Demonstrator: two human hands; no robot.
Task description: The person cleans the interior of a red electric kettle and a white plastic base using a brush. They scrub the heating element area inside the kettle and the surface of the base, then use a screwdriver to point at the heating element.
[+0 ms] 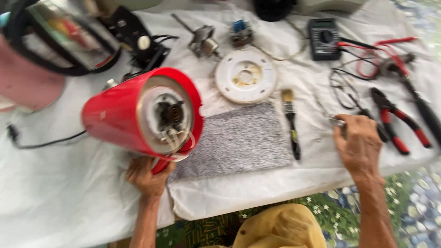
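surface (69,193): covered by a white cloth, carrying every part and tool in view.
red housing (119,115): cylindrical appliance body lying on its side left of centre, open end facing the camera, motor parts and thin wires visible inside; this is the landmark for the lines below.
grey mat (239,140): speckled rectangle lying flat just right of the red housing, touching its lower edge.
white disc (245,76): round plastic plate up and to the right of the red housing, beyond the grey mat.
multimeter (324,39): dark meter far right of and above the red housing, red and black leads trailing to its right.
pliers (397,121): red-handled pair far right of the red housing, near the surface edge.
paintbrush (290,121): small brush with a dark handle, right of the red housing along the mat's right edge.
black cord (41,144): runs off to the left of the red housing.
left hand (147,177): below the red housing, fingers curled up around its lower rim, holding it.
right hand (360,144): well right of the red housing, closed over a small metal tool (335,121) whose tip shows at the fingers; blur hides what kind.
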